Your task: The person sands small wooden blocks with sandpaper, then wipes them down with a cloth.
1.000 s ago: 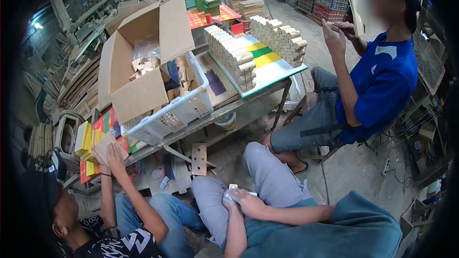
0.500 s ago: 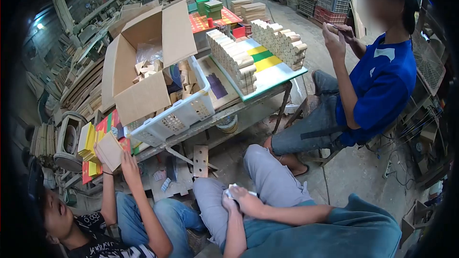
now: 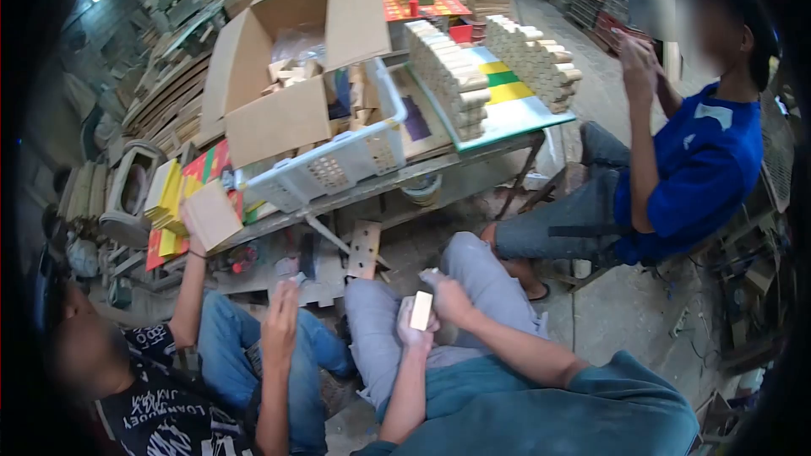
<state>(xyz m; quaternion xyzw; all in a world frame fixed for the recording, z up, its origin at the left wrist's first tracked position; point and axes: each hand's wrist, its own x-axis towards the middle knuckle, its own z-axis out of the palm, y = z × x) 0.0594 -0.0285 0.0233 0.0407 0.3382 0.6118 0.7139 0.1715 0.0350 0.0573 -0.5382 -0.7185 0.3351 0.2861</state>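
In the head view my left hand (image 3: 412, 333) is above my lap, its fingers closed around a small pale wooden block (image 3: 421, 310). Just to the right, my right hand (image 3: 453, 301) is closed on a small whitish piece (image 3: 432, 275) that sticks out past the fingers; it looks like folded sheet or cloth, but blur hides its kind. The two hands are apart, over my grey trousers (image 3: 486, 287).
A co-worker at left holds a flat wooden board (image 3: 212, 215) near yellow pieces (image 3: 165, 198). Another in a blue shirt (image 3: 693, 173) sits at right. A plastic crate (image 3: 338, 169), an open cardboard box (image 3: 279, 122) of blocks and stacked wooden rods (image 3: 452, 76) occupy the table.
My hands were together over the whitish piece; now they are apart, and the block shows in my left hand. The left co-worker's one hand has left the board. The view has shifted.
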